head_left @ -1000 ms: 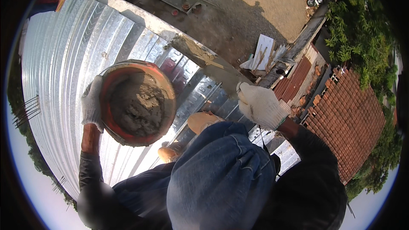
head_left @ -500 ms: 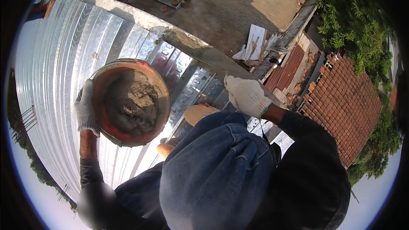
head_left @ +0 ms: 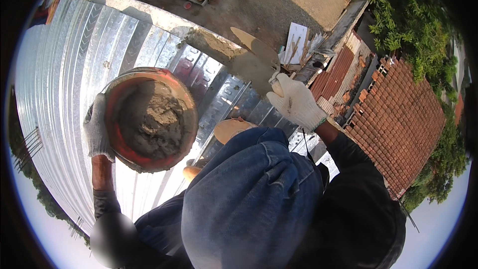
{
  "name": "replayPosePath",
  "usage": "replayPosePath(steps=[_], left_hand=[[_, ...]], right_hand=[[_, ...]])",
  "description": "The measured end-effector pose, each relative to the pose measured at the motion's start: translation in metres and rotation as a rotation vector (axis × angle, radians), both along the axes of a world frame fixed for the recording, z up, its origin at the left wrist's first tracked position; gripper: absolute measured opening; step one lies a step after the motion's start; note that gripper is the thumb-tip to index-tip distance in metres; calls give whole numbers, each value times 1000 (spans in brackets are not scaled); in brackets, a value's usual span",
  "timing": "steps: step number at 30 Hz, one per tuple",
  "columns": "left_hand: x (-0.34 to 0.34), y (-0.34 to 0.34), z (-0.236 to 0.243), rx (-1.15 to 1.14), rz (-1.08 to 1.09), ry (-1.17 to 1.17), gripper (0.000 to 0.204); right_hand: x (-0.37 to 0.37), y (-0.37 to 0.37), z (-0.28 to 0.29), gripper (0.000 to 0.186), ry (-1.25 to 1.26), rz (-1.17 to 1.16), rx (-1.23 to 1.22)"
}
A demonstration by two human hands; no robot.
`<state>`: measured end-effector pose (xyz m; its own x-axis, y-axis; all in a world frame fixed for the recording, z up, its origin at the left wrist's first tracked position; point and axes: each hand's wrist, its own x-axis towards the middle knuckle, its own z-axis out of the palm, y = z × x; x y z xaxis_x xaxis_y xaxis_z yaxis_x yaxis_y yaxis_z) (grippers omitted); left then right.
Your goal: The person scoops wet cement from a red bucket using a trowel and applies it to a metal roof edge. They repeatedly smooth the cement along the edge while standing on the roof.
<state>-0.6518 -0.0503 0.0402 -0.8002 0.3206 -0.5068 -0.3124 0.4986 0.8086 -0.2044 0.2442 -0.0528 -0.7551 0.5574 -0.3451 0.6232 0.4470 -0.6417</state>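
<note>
My gloved left hand [head_left: 96, 128] grips the rim of a round orange-red bucket [head_left: 190, 100], its fingers closed at the left side. Grey wet mortar [head_left: 162, 112] lies inside, heaped toward the right. At the right, my gloved right hand [head_left: 295, 100] is closed around the handle of a pointed trowel [head_left: 255, 45]. The trowel's blade reaches up and left, over the top of a narrow wall [head_left: 206, 44] partly coated with mortar. From this angle I cannot tell whether blade and wall touch.
Shiny corrugated metal sheets [head_left: 64, 74] spread under and left of the bucket. My shoe [head_left: 231, 129] rests near the wall. Beyond it, the ground [head_left: 279, 0] lies far below. A tiled roof [head_left: 398, 119], rusty sheeting [head_left: 333, 72] and a leafy tree [head_left: 408, 25] are to the right.
My right hand has turned and shifted slightly right and down; the trowel's blade now shows broadside above the wall. The left hand and bucket have hardly moved.
</note>
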Motion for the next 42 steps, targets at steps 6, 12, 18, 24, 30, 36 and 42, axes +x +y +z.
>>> replayPosePath(steps=[6,12,18,24,30,36,42], left_hand=[[-12,-8,-4,-40,-51,52,42],[-6,2,0,-21,-52,-7,42],[-13,-4,-4,-51,-45,-11,45],[22,32,26,-72,-9,-8,42],[30,56,48,-266,-248,180,50],[36,54,31,-93,-253,143,52],[-2,6,-7,-89,-71,145,48]], right_hand=[[34,40,9,35,110,-154,26],[72,49,22,31,-57,-241,33],[106,23,32,33,-205,-213,-115],[57,2,49,35,-129,-77,-253],[-52,-1,112,27,9,382,-252],[-103,15,123,37,-16,688,-56],[-79,20,94,36,210,584,53]])
